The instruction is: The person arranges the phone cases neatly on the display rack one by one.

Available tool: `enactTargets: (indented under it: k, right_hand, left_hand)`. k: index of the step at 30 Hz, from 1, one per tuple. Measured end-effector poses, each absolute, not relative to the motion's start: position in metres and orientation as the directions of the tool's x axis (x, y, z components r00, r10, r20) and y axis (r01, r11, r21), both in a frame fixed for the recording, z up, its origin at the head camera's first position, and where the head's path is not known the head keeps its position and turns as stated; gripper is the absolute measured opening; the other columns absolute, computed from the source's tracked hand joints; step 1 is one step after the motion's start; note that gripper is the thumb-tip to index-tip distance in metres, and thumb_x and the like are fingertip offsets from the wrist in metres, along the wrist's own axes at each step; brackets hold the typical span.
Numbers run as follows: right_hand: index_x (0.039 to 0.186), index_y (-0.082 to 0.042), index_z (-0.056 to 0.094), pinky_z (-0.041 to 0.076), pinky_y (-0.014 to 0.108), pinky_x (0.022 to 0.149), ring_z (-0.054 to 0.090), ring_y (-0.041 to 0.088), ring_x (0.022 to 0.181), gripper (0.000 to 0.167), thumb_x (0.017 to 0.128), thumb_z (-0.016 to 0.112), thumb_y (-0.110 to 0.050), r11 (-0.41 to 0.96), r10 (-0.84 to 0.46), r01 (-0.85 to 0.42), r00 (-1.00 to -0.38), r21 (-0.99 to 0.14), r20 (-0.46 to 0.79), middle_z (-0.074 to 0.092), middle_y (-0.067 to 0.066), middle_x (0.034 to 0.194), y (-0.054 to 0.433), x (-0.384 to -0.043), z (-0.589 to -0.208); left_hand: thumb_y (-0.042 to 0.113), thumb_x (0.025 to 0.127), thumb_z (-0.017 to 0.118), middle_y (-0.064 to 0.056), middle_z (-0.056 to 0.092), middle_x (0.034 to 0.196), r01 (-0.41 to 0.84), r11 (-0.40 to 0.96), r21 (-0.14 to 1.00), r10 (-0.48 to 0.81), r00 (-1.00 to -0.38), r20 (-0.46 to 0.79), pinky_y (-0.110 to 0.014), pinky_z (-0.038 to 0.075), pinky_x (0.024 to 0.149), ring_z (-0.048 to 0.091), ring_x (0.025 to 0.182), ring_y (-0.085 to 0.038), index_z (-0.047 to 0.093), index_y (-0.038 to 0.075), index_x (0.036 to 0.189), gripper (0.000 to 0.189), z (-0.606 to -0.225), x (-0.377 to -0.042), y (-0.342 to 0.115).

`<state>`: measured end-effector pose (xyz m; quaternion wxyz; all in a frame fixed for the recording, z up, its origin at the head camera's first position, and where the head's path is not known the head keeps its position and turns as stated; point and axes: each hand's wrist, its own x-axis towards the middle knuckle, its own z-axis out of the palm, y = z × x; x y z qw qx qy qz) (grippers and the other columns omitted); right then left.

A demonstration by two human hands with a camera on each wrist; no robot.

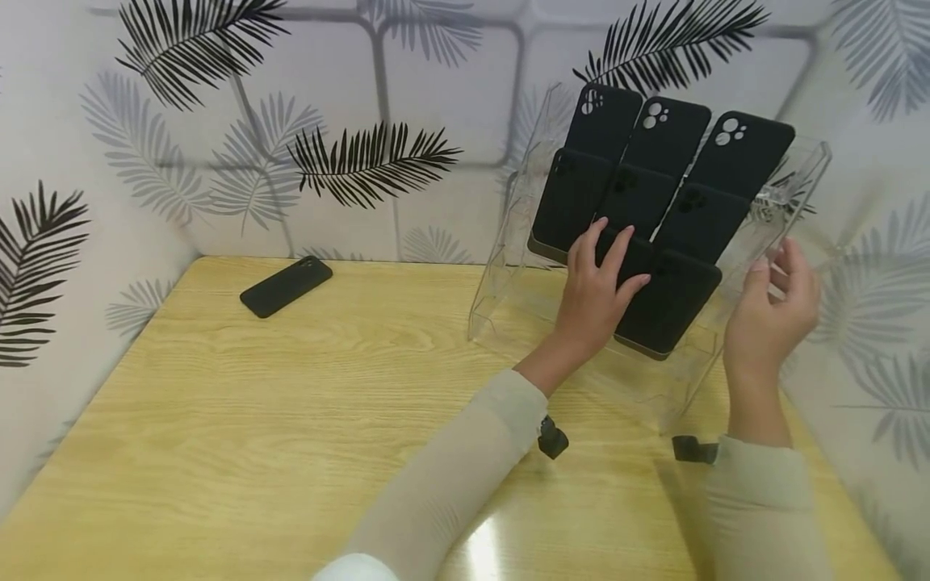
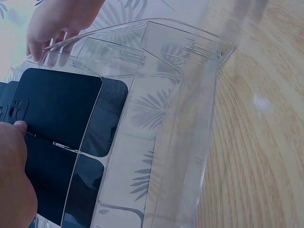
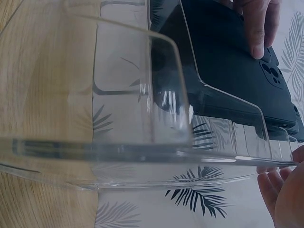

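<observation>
Black phone cases with camera cutouts stand in overlapping tiers on a clear plastic display stand [image 1: 494, 278]. My left hand [image 1: 592, 294] reaches over the lowest tier, its fingers spread and touching the upper part of a partly hidden middle case [image 2: 50, 178]. Its thumb lies at the camera cutout of the neighbouring front case [image 1: 668, 303]. At the stand's right side, my right hand [image 1: 773, 311] grips the edge of the clear side panel [image 3: 223, 159] between thumb and curled fingers.
Another black phone case [image 1: 286, 286] lies alone at the back left of the wooden table [image 1: 291, 420]. A leaf-patterned wall covering [image 1: 450, 89] rises directly behind the stand. Small black wrist devices [image 1: 553, 438] show below both sleeves.
</observation>
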<state>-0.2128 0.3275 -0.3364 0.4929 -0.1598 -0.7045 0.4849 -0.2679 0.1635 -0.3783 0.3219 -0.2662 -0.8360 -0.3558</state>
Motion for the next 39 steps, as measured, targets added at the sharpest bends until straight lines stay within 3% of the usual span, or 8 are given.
enactTargets:
  k: [7, 11, 20, 26, 30, 39]
  right_hand:
    - [0.133, -0.017, 0.067, 0.047, 0.018, 0.086, 0.058, -0.002, 0.101, 0.035, 0.1, 0.059, -0.014, 0.468, 0.71, -0.249, -0.466, -0.848, 0.528, 0.059, -0.016, 0.11, 0.317, -0.205, -0.328]
    - [0.133, -0.017, 0.067, 0.046, 0.018, 0.086, 0.058, -0.002, 0.101, 0.035, 0.1, 0.059, -0.014, 0.471, 0.705, -0.251, -0.47, -0.846, 0.531, 0.059, -0.016, 0.11, 0.317, -0.205, -0.328]
    - [0.133, -0.016, 0.067, 0.046, 0.017, 0.084, 0.058, -0.003, 0.099, 0.034, 0.099, 0.058, -0.014, 0.484, 0.699, -0.26, -0.459, -0.836, 0.548, 0.058, -0.017, 0.108, 0.317, -0.205, -0.329]
    - [0.132, -0.016, 0.068, 0.046, 0.017, 0.084, 0.058, -0.003, 0.098, 0.034, 0.099, 0.058, -0.013, 0.486, 0.698, -0.266, -0.455, -0.832, 0.553, 0.058, -0.018, 0.107, 0.319, -0.208, -0.332]
    - [0.132, -0.016, 0.068, 0.047, 0.017, 0.084, 0.058, -0.003, 0.099, 0.034, 0.099, 0.059, -0.014, 0.481, 0.701, -0.26, -0.459, -0.837, 0.546, 0.059, -0.017, 0.108, 0.319, -0.209, -0.332]
    - [0.132, -0.017, 0.068, 0.047, 0.017, 0.085, 0.058, -0.002, 0.099, 0.034, 0.099, 0.058, -0.014, 0.479, 0.706, -0.25, -0.46, -0.842, 0.538, 0.06, -0.017, 0.109, 0.317, -0.206, -0.329]
  left_hand:
    - [0.045, 0.1, 0.061, -0.013, 0.022, 0.163, 0.652, 0.657, 0.378, 0.232, -0.652, 0.721, -0.03, 0.02, 0.124, 0.023, 0.15, -0.027, 0.036, 0.016, 0.156, 0.068, -0.378, -0.269, 0.163]
    - [0.046, 0.101, 0.059, -0.014, 0.02, 0.163, 0.637, 0.683, 0.358, 0.239, -0.658, 0.714, -0.03, 0.02, 0.124, 0.022, 0.15, -0.026, 0.036, 0.017, 0.157, 0.068, -0.376, -0.268, 0.161]
    - [0.042, 0.101, 0.06, -0.013, 0.022, 0.162, 0.681, 0.608, 0.408, 0.243, -0.649, 0.721, -0.031, 0.026, 0.122, 0.025, 0.148, -0.026, 0.037, 0.016, 0.156, 0.065, -0.368, -0.269, 0.124]
    - [0.034, 0.101, 0.062, -0.012, 0.036, 0.153, 0.717, 0.565, 0.408, 0.215, -0.606, 0.766, -0.035, 0.041, 0.11, 0.04, 0.138, -0.026, 0.047, 0.012, 0.149, 0.055, -0.369, -0.275, 0.075]
    - [0.029, 0.1, 0.064, -0.014, 0.043, 0.146, 0.738, 0.558, 0.379, 0.21, -0.568, 0.796, -0.036, 0.043, 0.107, 0.047, 0.129, -0.027, 0.051, 0.008, 0.145, 0.052, -0.375, -0.284, 0.038]
    - [0.033, 0.102, 0.062, -0.012, 0.044, 0.148, 0.645, 0.621, 0.445, 0.234, -0.695, 0.68, -0.046, 0.041, 0.11, 0.044, 0.135, -0.03, 0.049, 0.01, 0.148, 0.053, -0.392, -0.307, -0.058]
